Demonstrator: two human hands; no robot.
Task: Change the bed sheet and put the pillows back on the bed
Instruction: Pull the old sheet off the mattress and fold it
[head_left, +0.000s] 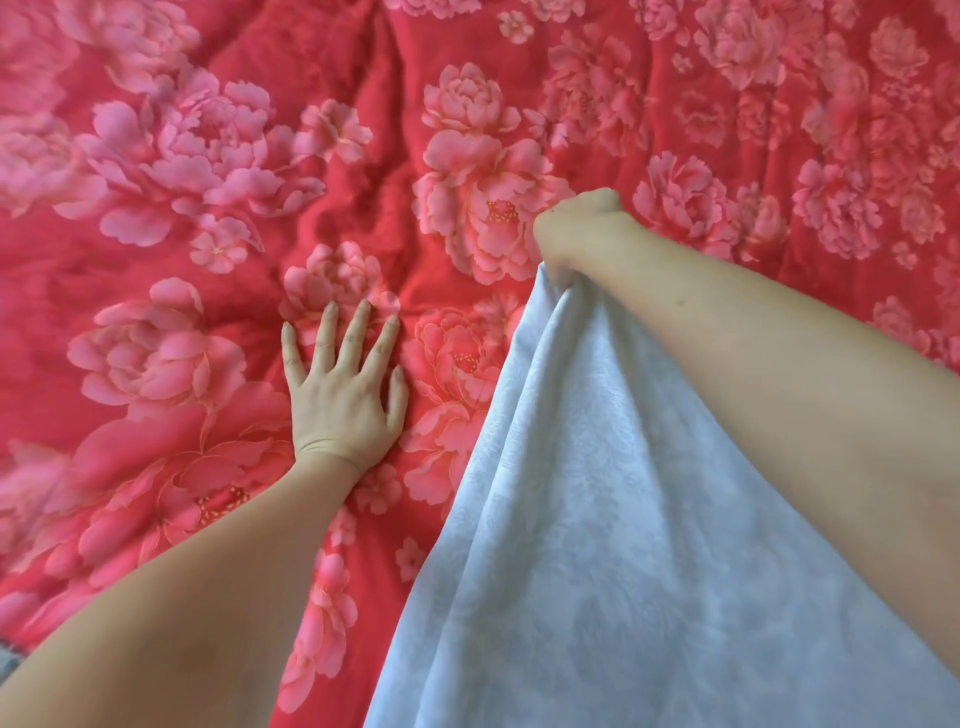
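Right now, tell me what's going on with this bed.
A person is leaning over a bed spread with a red floral bed cover. The left hand rests flat on it, fingers spread. The right hand grips a bunched edge of a pale blue-grey sheet and holds it raised above the red cover. The pale sheet drapes back toward the person and covers only the near right part of the view. No pillows are in view.
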